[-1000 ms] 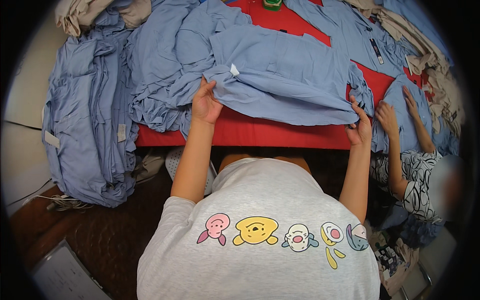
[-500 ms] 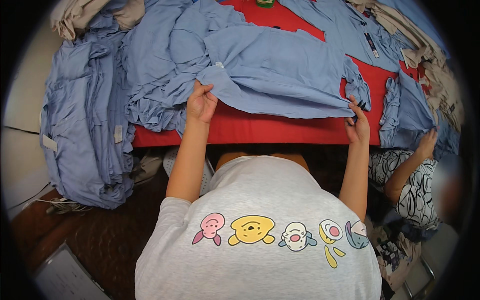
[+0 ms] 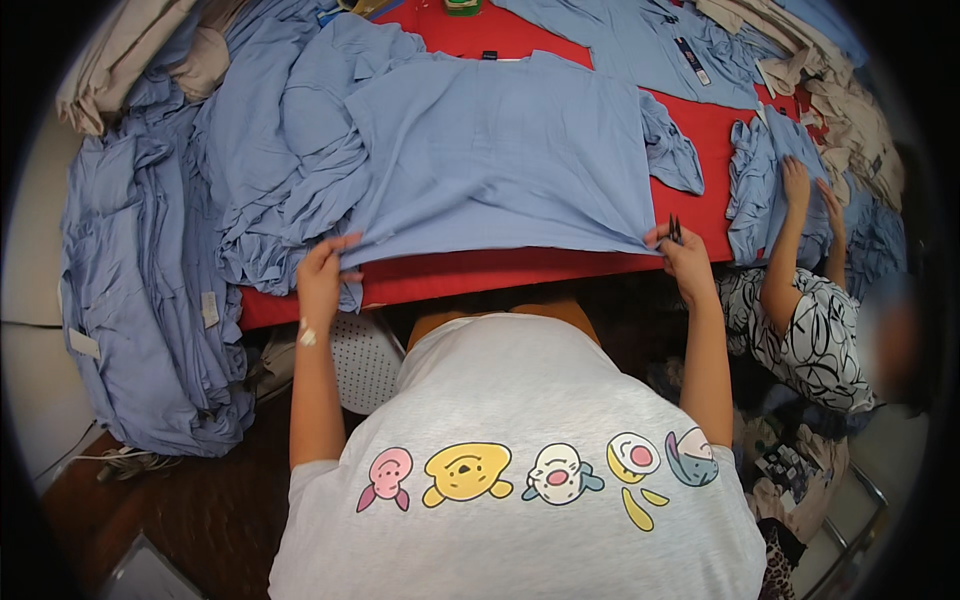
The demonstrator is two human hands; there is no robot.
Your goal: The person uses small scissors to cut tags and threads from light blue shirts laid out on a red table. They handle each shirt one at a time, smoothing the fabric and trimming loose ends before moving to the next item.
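Note:
A light blue shirt (image 3: 510,140) lies spread on the red-covered table (image 3: 450,275), its hem edge stretched toward me. At the hem's left corner, my left hand (image 3: 320,275) is closed on the fabric, a pale patch visible on its wrist. My right hand (image 3: 686,264) pinches the right corner. Small black pointed thread snips (image 3: 674,230) stick up from that same hand. The hem hangs slightly raised between the hands, and a dark neck label (image 3: 490,55) shows at the far edge.
Heaped blue garments (image 3: 280,150) crowd the left, with more draped over the side (image 3: 150,300). Another blue shirt with a dark hang tag (image 3: 692,62) lies at far right. A co-worker's hands (image 3: 797,185) press a blue garment on the right. A perforated white stool (image 3: 362,365) stands below.
My left hand has moved left and nearer me, and my right hand slightly left and nearer. The shirt's folded lower part is now opened flatter. The co-worker's hands have moved farther up their garment.

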